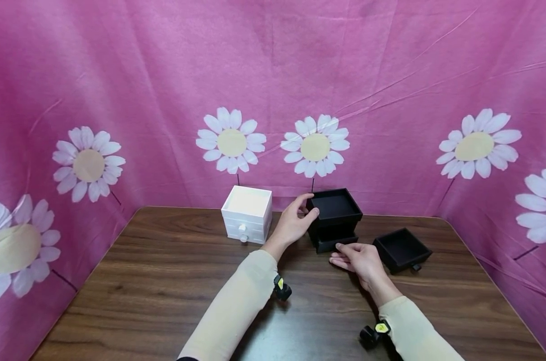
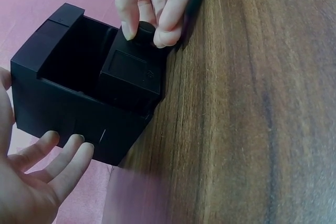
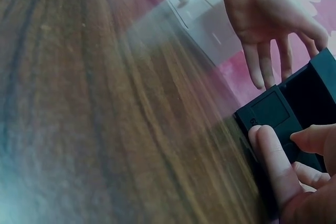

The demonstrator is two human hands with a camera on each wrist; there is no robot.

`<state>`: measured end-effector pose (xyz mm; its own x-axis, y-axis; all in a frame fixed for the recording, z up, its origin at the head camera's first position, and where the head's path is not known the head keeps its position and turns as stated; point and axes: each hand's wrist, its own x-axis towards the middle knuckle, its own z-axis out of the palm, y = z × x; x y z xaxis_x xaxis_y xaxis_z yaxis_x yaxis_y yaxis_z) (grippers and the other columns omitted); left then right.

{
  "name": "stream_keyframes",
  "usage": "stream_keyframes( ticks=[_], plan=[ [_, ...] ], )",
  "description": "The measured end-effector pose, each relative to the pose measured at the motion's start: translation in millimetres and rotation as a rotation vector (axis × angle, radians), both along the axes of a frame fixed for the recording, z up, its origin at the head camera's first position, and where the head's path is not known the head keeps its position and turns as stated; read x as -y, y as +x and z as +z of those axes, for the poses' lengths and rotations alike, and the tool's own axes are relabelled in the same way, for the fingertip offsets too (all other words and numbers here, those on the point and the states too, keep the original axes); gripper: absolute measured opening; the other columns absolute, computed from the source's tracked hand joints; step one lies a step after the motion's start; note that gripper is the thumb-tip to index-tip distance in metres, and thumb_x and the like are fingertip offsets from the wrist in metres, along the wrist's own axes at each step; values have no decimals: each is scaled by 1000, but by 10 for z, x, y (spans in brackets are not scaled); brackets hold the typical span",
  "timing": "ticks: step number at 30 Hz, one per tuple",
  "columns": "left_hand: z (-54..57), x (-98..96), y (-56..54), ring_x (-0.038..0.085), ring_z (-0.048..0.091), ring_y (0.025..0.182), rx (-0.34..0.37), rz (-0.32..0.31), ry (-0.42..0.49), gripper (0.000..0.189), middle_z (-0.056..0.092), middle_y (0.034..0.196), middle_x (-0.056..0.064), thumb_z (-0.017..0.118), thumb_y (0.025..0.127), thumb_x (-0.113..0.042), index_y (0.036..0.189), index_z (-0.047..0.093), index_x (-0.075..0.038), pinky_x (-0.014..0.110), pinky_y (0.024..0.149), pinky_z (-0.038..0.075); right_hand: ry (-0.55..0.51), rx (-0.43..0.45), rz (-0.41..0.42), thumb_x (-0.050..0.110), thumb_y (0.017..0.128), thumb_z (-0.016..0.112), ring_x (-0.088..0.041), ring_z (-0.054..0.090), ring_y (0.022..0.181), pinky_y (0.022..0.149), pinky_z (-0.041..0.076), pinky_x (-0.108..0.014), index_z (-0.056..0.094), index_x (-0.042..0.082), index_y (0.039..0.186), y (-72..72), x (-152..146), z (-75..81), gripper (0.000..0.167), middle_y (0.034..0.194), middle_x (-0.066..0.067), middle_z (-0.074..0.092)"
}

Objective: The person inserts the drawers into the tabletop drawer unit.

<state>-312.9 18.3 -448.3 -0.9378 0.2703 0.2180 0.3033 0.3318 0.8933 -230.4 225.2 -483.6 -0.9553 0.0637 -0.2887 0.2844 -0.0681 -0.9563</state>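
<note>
Pinching the black drawer's (image 2: 128,72) knob (image 2: 144,31) with right grip (image 1: 362,260); drawer is part-out, low in black box (image 1: 335,204), bench (image 1: 164,281) 1 o'clock. Left grip (image 1: 292,225) unclenched, fingers against box's 9 o'clock side. Loose drawer (image 1: 401,249) at box's 4 o'clock, white box (image 1: 247,225) at 9.

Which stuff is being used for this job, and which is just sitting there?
In the job:
Left hand, touching the black box
Right hand, holding the lower drawer
Loose black drawer, probably: it matches the box

Just there:
White box, untouched
Flowery pink cloth behind
</note>
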Motion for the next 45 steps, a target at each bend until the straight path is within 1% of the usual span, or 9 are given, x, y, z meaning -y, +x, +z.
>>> stream_keyframes(
  ticks=[9,16,23,29,34,39,42,45],
  plan=[
    [-9,1,-21,29,66,121,-9,-5,-12,51,64,140,20,64,106,-35,155,57,-24,45,101,56,-9,-7,-8,6,110,60,-16,81,77,79,66,-29,55,-23,135,-60,16,-7,39,86,-9,80],
    [-9,-14,-8,25,66,120,-4,17,-40,50,66,139,14,64,106,-38,154,58,-28,40,100,57,-10,4,-11,7,109,61,-16,81,77,79,66,-29,55,-24,136,-77,31,15,40,87,-11,80],
    [15,0,20,30,67,122,16,23,-18,50,66,139,14,66,105,-37,154,59,-28,43,101,57,9,-2,0,5,109,59,-16,80,76,79,66,-29,56,-25,133,-144,52,19,39,83,-9,78],
    [27,-14,21,29,67,123,15,17,-28,51,66,140,15,66,105,-37,155,59,-27,45,103,57,7,6,-6,5,110,58,-14,80,75,78,66,-28,55,-25,133,-162,60,19,38,83,-9,78],
    [32,-18,29,29,67,124,17,19,-41,52,65,143,16,65,106,-38,156,57,-27,46,105,57,7,27,10,11,111,59,-15,81,79,80,66,-28,53,-23,138,-122,37,31,45,85,-9,79],
    [22,-14,36,30,66,126,22,18,-47,52,64,146,16,64,106,-39,157,56,-29,47,105,57,41,26,41,15,111,59,-16,81,80,81,66,-30,50,-22,144,-41,-35,52,50,91,-12,81],
    [9,-10,32,30,67,125,20,18,-45,52,64,145,16,64,106,-39,157,56,-29,47,104,57,71,10,64,15,112,58,-16,81,79,80,67,-32,50,-22,144,24,-92,56,49,93,-13,81],
    [-1,-6,18,28,66,123,15,19,-41,52,64,147,15,64,106,-41,156,56,-30,44,100,58,103,-8,81,15,112,57,-16,81,78,78,67,-33,53,-22,141,90,-147,63,47,94,-12,81]
  ],
)
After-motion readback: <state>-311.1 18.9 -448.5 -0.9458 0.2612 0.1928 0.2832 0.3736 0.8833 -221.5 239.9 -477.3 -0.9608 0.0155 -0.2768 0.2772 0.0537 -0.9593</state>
